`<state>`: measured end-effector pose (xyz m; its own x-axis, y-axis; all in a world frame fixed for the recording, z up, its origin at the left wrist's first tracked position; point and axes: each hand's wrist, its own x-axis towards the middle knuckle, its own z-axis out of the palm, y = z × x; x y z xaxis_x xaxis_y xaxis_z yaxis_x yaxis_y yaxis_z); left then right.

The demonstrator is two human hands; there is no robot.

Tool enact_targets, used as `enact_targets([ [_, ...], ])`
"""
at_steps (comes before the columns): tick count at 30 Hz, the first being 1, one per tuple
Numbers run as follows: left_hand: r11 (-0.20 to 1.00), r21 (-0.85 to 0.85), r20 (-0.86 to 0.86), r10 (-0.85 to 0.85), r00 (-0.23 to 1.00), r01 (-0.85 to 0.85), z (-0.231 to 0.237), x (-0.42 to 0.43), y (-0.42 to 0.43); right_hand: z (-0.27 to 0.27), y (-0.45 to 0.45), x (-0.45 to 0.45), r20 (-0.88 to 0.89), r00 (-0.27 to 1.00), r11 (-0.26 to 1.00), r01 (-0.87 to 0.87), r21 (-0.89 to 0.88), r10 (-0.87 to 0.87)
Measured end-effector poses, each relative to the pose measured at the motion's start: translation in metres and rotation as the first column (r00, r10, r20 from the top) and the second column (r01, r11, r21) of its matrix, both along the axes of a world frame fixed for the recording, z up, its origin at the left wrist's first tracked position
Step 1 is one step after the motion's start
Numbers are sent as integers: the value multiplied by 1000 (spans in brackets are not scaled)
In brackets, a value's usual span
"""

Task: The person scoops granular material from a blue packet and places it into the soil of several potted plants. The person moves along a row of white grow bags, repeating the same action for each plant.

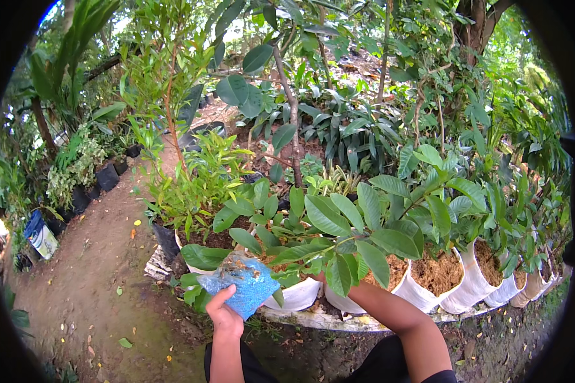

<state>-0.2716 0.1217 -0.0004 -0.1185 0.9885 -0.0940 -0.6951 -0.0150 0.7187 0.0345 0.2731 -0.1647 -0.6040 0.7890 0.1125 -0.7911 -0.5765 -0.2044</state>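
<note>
My left hand (225,311) grips a clear plastic bag of small blue granules (249,285), its thumb on the near side. Brown dry bits lie on the upper part of the bag. My right forearm (388,304) reaches in among the broad green leaves (326,215) of a potted plant. Those leaves cover most of my right hand (319,277), so what it holds or touches is hidden. Close below it stand white fabric grow bags (294,296), one of them filled with brown fibrous material (395,270).
More white grow bags (472,282) curve away to the right along a pale ledge (316,320). A leafy shrub in a black pot (165,239) stands at the left. Beyond the dirt path (91,268) are black plant bags (107,177) and a blue-and-white sack (41,235).
</note>
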Motion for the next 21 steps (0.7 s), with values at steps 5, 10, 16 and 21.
enact_targets([
  [5, 1000, 16, 25, 0, 1000, -1, 2, 0, 0, 4, 3, -3, -16, 1000, 1000, -17, -1, 16],
  [10, 999, 32, 9, -39, 999, 38, 0, 1, 0, 8, 2, -5, -9, 1000, 1000, -28, 1, 28],
  [16, 1000, 19, 28, -23, 999, 22, -2, 2, -1, 13, 4, -7, -5, 999, 999, -38, -2, 38],
  [21, 1000, 13, 30, -4, 1000, 4, 0, 1, -2, 14, 8, -7, -31, 998, 999, -49, 2, 49],
])
